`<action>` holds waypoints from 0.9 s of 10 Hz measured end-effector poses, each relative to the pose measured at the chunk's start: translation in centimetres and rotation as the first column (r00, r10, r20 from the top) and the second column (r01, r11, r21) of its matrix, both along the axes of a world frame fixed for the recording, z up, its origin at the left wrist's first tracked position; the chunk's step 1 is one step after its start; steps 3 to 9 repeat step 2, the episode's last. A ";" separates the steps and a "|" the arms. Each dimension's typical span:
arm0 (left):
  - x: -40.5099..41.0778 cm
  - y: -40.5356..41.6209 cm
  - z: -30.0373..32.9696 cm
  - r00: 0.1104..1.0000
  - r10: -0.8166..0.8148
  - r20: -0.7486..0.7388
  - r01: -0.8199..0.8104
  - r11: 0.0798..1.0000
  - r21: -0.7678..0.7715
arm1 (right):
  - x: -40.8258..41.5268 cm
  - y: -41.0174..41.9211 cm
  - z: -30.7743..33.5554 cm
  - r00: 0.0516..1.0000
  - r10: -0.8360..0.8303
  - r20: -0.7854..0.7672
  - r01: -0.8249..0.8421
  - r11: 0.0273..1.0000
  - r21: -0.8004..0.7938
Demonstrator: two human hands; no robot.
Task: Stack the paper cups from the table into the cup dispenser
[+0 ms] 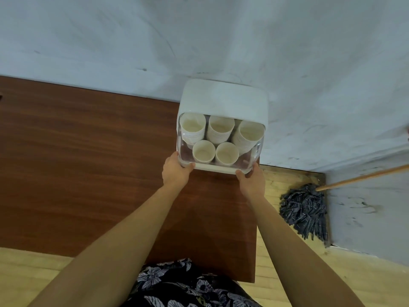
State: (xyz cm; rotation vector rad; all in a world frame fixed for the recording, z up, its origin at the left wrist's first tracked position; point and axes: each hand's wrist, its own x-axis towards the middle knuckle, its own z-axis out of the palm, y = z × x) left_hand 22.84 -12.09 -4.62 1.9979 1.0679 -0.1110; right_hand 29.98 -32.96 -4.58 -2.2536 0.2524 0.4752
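Note:
A white cup dispenser (pixel 223 97) with a clear front stands at the far right corner of the brown wooden table (pixel 88 162), against the wall. Inside it are several stacks of white paper cups (pixel 192 127), three at the back and two shorter ones (pixel 203 151) in front. My left hand (pixel 176 171) grips the dispenser's lower left front corner, thumb on the base. My right hand (pixel 251 179) grips its lower right front corner. No loose cups show on the table.
A grey-blue wall (pixel 199 36) rises behind the table. To the right, a dark string mop (pixel 304 209) with a wooden handle leans in the corner on the light wooden floor (pixel 287 273). The table's right edge runs just beside my right arm.

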 end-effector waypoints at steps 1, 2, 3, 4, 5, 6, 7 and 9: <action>-0.6 0.4 1.7 0.997 -0.068 -0.024 0.069 0.997 0.045 | 0.1 0.2 1.0 0.998 0.045 -0.034 -0.048 0.995 -0.088; -0.8 1.6 6.0 0.992 -0.109 0.069 0.103 0.991 0.080 | 0.2 0.8 4.8 1.000 0.015 0.025 -0.012 0.994 -0.107; -0.8 1.6 6.0 0.992 -0.109 0.069 0.103 0.991 0.080 | 0.2 0.8 4.8 1.000 0.015 0.025 -0.012 0.994 -0.107; -0.8 1.6 6.0 0.992 -0.109 0.069 0.103 0.991 0.080 | 0.2 0.8 4.8 1.000 0.015 0.025 -0.012 0.994 -0.107; -0.8 1.6 6.0 0.992 -0.109 0.069 0.103 0.991 0.080 | 0.2 0.8 4.8 1.000 0.015 0.025 -0.012 0.994 -0.107; -0.8 1.6 6.0 0.992 -0.109 0.069 0.103 0.991 0.080 | 0.2 0.8 4.8 1.000 0.015 0.025 -0.012 0.994 -0.107; -0.8 1.6 6.0 0.992 -0.109 0.069 0.103 0.991 0.080 | 0.2 0.8 4.8 1.000 0.015 0.025 -0.012 0.994 -0.107; -0.8 1.6 6.0 0.992 -0.109 0.069 0.103 0.991 0.080 | 0.2 0.8 4.8 1.000 0.015 0.025 -0.012 0.994 -0.107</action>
